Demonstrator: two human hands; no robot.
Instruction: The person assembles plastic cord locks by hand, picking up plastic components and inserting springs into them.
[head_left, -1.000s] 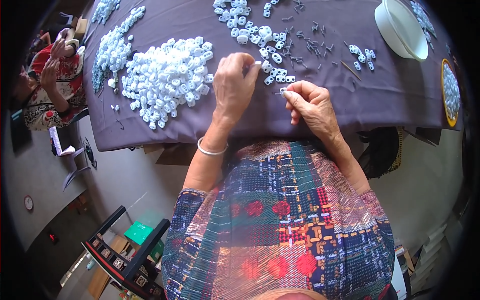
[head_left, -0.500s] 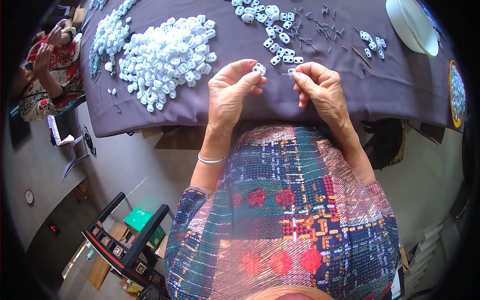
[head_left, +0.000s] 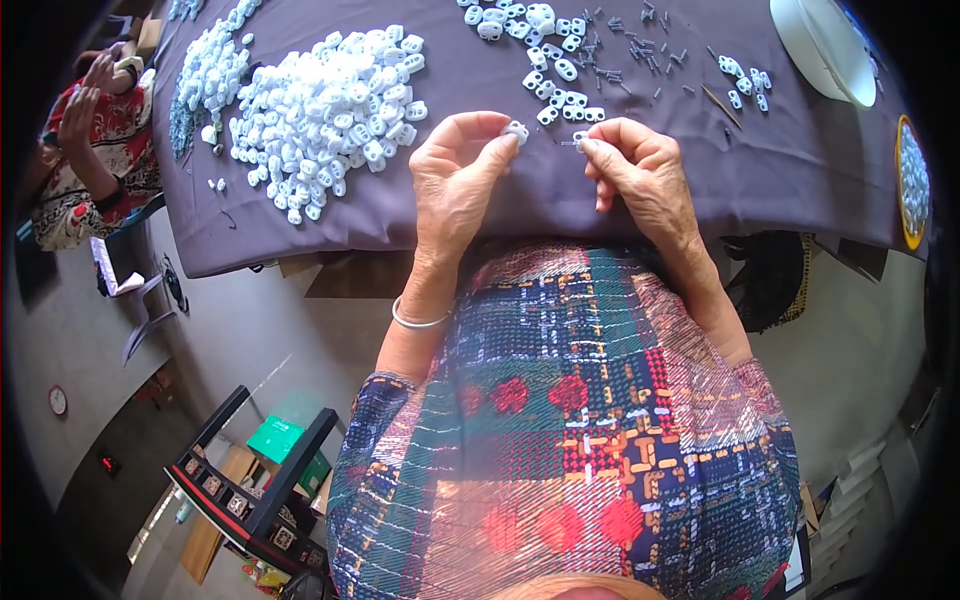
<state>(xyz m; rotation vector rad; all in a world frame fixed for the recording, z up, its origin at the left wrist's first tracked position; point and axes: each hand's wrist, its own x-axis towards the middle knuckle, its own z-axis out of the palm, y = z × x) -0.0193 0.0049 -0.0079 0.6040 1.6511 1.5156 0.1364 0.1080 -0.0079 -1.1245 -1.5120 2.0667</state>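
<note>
My left hand (head_left: 445,180) is closed in a pinch on a white plastic cord-lock piece (head_left: 516,132) with holes, held between thumb and forefinger above the table edge. Opposite it, my right hand (head_left: 648,180) pinches a smaller white cord-lock part (head_left: 581,137). A thin grey spring (head_left: 567,143) pokes out of that part toward the left hand. The two pieces are apart, with a narrow gap between them. Just beyond them lie loose white two-hole pieces (head_left: 566,70) and scattered small dark springs (head_left: 610,75).
A large heap of white pieces (head_left: 325,115) covers the left of the dark cloth (head_left: 400,225). Smaller parts (head_left: 210,75) are piled farther left. At right are a pointed wooden stick (head_left: 720,105), a white bowl (head_left: 815,50) and a yellow-rimmed tray (head_left: 903,180). Another person's hands (head_left: 85,105) show at far left.
The left hand has tilted its white piece slightly. Both hands keep their pinches and the pieces stay apart. The whole scene has shifted a little in the picture.
</note>
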